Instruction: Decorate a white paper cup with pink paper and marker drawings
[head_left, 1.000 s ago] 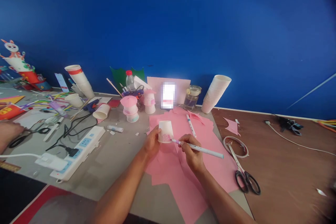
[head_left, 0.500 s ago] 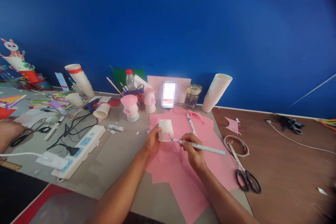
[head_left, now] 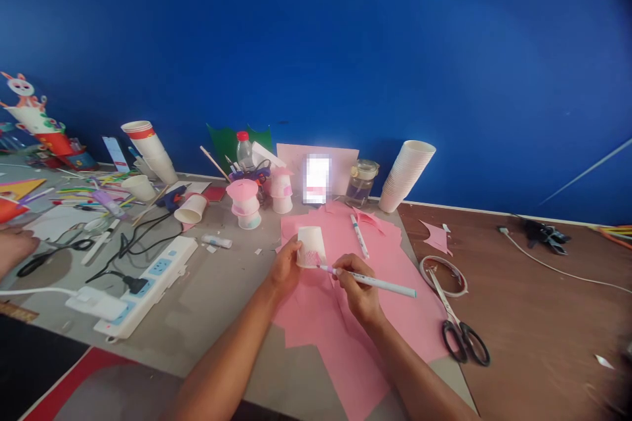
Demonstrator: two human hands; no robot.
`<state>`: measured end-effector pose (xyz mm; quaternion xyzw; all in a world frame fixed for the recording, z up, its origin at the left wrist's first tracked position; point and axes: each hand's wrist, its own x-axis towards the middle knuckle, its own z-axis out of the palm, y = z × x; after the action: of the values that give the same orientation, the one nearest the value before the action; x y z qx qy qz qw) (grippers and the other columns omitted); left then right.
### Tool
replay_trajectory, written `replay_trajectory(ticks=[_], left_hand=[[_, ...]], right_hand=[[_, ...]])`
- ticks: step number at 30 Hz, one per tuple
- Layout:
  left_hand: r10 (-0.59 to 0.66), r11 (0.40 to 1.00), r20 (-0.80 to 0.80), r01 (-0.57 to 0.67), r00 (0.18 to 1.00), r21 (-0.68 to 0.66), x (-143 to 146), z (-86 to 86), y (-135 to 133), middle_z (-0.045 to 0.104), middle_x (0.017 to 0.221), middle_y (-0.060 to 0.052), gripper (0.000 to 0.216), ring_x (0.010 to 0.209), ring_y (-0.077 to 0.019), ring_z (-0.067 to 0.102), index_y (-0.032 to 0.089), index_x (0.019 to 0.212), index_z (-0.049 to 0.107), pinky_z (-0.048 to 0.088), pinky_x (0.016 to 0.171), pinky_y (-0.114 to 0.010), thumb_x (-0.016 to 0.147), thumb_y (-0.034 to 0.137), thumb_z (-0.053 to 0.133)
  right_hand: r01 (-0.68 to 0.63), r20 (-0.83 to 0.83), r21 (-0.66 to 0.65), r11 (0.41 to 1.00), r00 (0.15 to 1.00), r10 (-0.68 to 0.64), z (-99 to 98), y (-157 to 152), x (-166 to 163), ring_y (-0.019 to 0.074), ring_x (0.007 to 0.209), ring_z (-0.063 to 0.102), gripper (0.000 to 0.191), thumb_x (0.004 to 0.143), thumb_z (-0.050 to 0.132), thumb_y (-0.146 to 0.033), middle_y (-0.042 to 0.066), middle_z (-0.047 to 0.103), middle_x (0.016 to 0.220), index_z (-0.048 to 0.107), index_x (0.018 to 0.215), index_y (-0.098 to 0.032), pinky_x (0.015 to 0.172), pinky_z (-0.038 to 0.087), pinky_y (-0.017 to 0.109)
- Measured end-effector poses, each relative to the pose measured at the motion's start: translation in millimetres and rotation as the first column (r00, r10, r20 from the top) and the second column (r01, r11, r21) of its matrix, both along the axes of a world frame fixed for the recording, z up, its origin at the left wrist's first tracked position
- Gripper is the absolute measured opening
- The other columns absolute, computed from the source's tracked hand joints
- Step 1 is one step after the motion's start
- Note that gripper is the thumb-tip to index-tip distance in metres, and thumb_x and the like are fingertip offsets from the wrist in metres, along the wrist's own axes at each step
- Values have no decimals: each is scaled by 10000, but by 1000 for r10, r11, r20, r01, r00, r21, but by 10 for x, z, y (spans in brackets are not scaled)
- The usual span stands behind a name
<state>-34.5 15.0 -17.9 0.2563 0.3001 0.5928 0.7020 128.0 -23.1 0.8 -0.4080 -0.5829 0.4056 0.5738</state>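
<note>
My left hand (head_left: 285, 268) grips a white paper cup (head_left: 310, 241) by its left side, above pink paper (head_left: 395, 302). Pink crosshatched marks show on the cup's lower part. My right hand (head_left: 360, 291) is closed round a white marker (head_left: 382, 285), whose tip is at the cup's lower right edge. I cannot tell whether the tip touches the cup. A second marker (head_left: 360, 237) lies on the pink paper behind my right hand. Two stacked-cup figures with pink tops, a nearer one (head_left: 245, 204) and a farther one (head_left: 282, 189), stand behind to the left.
Right of the paper lie scissors (head_left: 457, 325) and a tape roll (head_left: 461, 276). At the back stand a tall stack of cups (head_left: 405, 176), a glass jar (head_left: 362, 183) and a bright screen (head_left: 316, 177). A power strip (head_left: 158, 286) and another person's hand (head_left: 17, 248) are on the left.
My right hand and the marker have shifted slightly left, bringing the tip along the cup's lower edge. My left hand still holds the cup. The other person's hand has moved a little left.
</note>
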Motion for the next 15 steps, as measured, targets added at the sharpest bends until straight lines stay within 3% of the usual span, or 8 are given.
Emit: replay_trajectory(ticks=[15], left_hand=[[6, 1000, 0, -6, 1000, -1, 23, 68, -27, 602, 733, 2, 220, 627, -114, 516, 152, 912, 655, 407, 578, -235, 720, 258, 657]], right_hand=[[28, -14, 7, 1000, 1000, -27, -16, 3, 10, 129, 515, 455, 113, 755, 549, -236, -17, 546, 573, 583, 652, -204, 492, 373, 259]])
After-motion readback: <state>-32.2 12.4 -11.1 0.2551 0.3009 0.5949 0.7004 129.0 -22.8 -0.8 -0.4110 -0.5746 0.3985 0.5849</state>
